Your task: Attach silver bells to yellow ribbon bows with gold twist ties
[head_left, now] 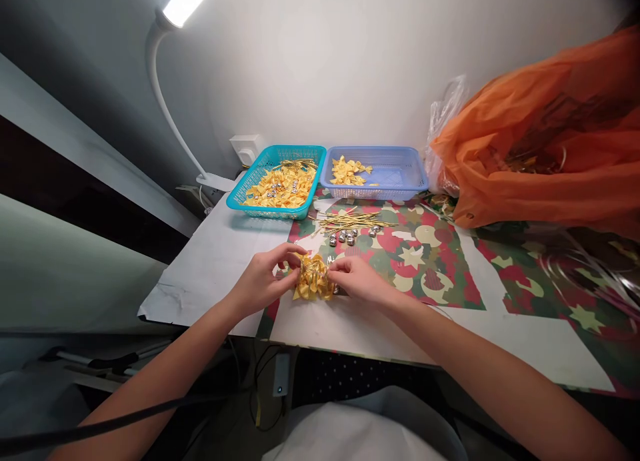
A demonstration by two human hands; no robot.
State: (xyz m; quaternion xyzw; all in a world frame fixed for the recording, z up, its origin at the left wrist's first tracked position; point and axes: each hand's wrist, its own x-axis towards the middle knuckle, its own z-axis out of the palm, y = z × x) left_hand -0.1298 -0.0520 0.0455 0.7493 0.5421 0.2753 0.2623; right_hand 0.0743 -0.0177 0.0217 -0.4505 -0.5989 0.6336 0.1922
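Near the front of the table, a bunch of gold ribbon bows (313,278) lies between my two hands, with thin gold strands showing across it. My left hand (270,274) pinches its left side with thumb and fingers. On the opposite side my right hand (357,278) has its fingertips closed on the bunch's right edge. A small silvery bit shows under the right fingers, too small to make out. Just beyond the hands are several silver bells (343,236) and a loose pile of gold twist ties (353,221).
A teal basket (235,202) of gold bows, silver bells and ties stands at the back left. Beside it is a blue-purple basket (400,174) with fewer bows. An orange bag (500,134) bulges at right. A lamp (167,94) leans over from the left.
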